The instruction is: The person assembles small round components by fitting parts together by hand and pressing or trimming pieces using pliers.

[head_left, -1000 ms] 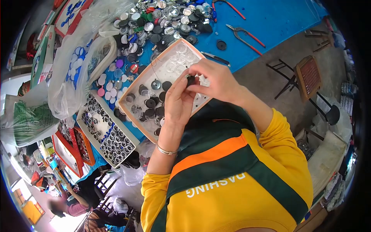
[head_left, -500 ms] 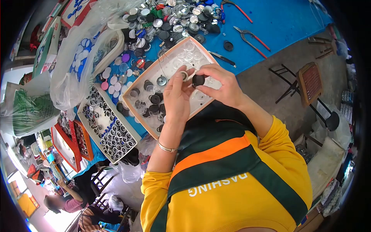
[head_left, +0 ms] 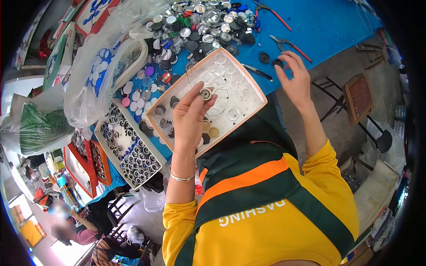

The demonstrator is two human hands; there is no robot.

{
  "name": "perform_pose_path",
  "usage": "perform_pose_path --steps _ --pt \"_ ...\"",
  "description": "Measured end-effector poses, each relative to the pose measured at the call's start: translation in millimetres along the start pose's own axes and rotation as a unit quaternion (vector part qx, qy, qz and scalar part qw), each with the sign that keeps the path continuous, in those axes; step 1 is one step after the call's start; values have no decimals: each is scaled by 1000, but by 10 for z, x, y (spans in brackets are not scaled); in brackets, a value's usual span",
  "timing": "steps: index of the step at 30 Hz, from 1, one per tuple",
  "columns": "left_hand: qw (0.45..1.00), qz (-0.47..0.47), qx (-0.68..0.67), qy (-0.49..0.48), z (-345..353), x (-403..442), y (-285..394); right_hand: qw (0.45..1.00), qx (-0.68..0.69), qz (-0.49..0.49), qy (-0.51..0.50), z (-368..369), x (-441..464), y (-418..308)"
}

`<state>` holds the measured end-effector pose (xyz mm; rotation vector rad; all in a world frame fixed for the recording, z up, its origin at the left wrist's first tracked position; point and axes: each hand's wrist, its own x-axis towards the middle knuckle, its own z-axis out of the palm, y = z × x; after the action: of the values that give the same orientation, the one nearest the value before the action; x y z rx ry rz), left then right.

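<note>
My left hand (head_left: 190,116), a bracelet at its wrist, pinches a small round part (head_left: 205,93) with a pale rim and dark centre. It is above a shallow orange-edged box (head_left: 254,109) of clear and dark round pieces. My right hand (head_left: 294,80) is off to the right over the table edge, thumb and fingers closed on a black round cap (head_left: 278,63). Close by on the blue tabletop lies another black round piece (head_left: 264,57). A thin loop of wire or thread (head_left: 227,106) shows inside the box.
A heap of round metal and coloured caps (head_left: 206,26) covers the far table. Red-handled pliers (head_left: 290,44) and a dark slim tool (head_left: 257,72) lie at right. A white box of ring-shaped parts (head_left: 137,166) stands at left. Beyond the edge is a stool (head_left: 357,97). Another person (head_left: 84,230) sits lower left.
My right hand has moved away from my left, up and right past the box, carrying the black cap. My left hand has shifted slightly down and left, keeping its round part.
</note>
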<state>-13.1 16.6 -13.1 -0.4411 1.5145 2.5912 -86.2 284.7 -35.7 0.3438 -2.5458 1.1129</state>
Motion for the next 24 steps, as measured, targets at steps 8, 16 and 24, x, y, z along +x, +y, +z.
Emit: perform_pose_path --steps 8,16,24 --pt "993 96 60 30 47 -205 160 718 422 164 -529 412 77 -968" --pt "972 89 -192 101 -285 -155 230 785 306 42 -537 309 44 -854" --pt "968 117 -166 145 -402 -148 286 864 246 26 -440 112 137 -645"
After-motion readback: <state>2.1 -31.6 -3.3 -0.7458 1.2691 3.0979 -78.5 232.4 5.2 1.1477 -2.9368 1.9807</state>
